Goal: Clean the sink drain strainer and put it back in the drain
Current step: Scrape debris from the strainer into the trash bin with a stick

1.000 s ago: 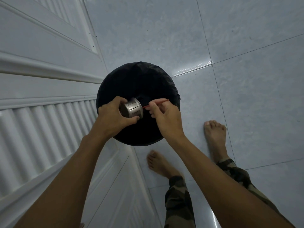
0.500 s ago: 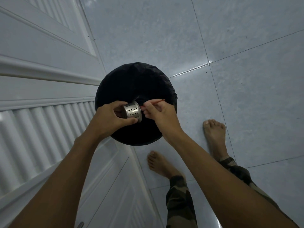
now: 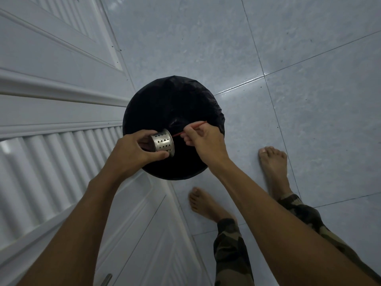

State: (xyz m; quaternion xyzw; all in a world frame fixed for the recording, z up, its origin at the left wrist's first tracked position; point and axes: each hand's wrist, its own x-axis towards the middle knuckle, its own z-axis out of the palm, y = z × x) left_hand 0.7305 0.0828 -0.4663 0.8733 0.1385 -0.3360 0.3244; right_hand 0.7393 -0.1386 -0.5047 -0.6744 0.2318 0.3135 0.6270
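I judge the step in hand to be the cleaning: scraping residue out of the strainer (image 3: 162, 143) over the bin (image 3: 165, 96).

The left hand (image 3: 134, 153) grips the strainer, fingers and thumb curled round its base and rim. It lies on its side above the near edge of the bin, mouth turned toward the right hand (image 3: 206, 141). The right hand pinches a thin red stick (image 3: 199, 124), whose tip points at the strainer's mouth, just beside the rim. I cannot tell whether the tip is inside.

The next move calls for working the stick round the inner wall and holes, keeping the mouth over the bin so debris drops in.

Count: 1 strainer, 1 stick, 1 bin, 2 hands. No sink is in view.
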